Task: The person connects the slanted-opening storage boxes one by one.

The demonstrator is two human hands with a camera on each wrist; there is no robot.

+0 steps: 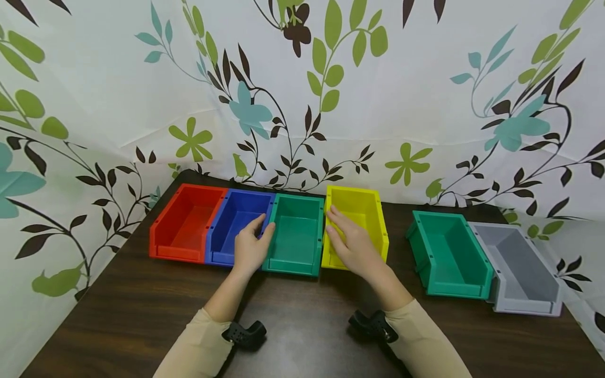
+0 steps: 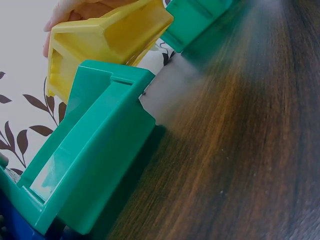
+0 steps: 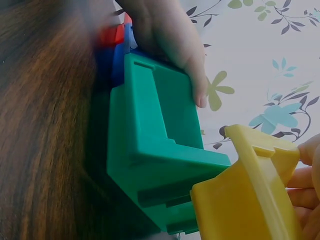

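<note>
My left hand (image 1: 251,245) grips the left wall of a green bin (image 1: 295,236), its thumb on the green side and its fingers over the blue bin (image 1: 238,210) beside it. The right hand (image 1: 356,244) reaches into a yellow bin (image 1: 373,210) and holds it by its left wall; part of that grip is hidden. Seen from the left wrist, the yellow bin (image 2: 100,42) sits tilted against the green bin (image 2: 105,145), close to its right side. The right wrist view has the yellow bin (image 3: 250,195) overlapping the green one's edge.
A red bin (image 1: 189,223) joins the blue bin at the far left. To the right stand a second green bin (image 1: 449,257) and a grey bin (image 1: 520,268), side by side. All are on a dark wooden table (image 1: 293,325) in front of a leaf-patterned curtain (image 1: 283,105).
</note>
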